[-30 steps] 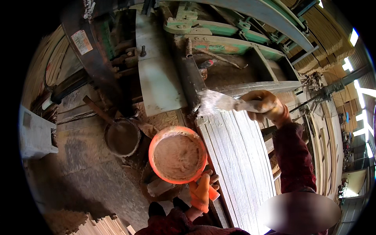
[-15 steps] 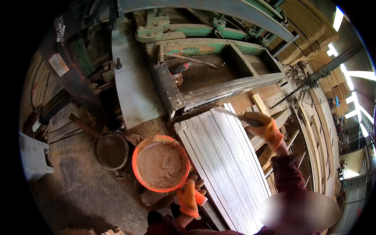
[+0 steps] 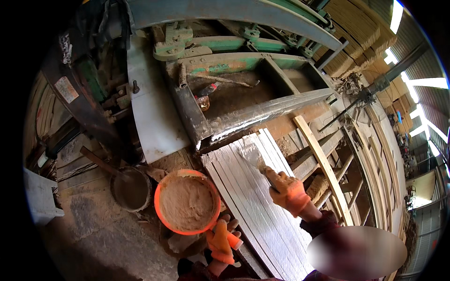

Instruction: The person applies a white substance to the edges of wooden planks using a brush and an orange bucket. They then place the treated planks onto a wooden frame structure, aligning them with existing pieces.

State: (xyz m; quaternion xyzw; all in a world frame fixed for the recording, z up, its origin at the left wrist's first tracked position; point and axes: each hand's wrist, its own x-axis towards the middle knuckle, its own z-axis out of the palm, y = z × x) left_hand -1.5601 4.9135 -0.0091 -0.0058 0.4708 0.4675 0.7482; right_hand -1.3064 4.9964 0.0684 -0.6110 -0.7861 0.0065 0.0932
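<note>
Orange-gloved right grip [image 3: 285, 188] clasps a pale-headed flat tool [image 3: 252, 153] mid-frame; my left grip [image 3: 221, 241], lower centre, clutches a round orange pot [image 3: 158, 206].

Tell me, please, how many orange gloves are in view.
2: one on the left hand, which holds the orange pan by its handle, and one on the right hand, which grips a wide flat tool. Others may be hidden.
</note>
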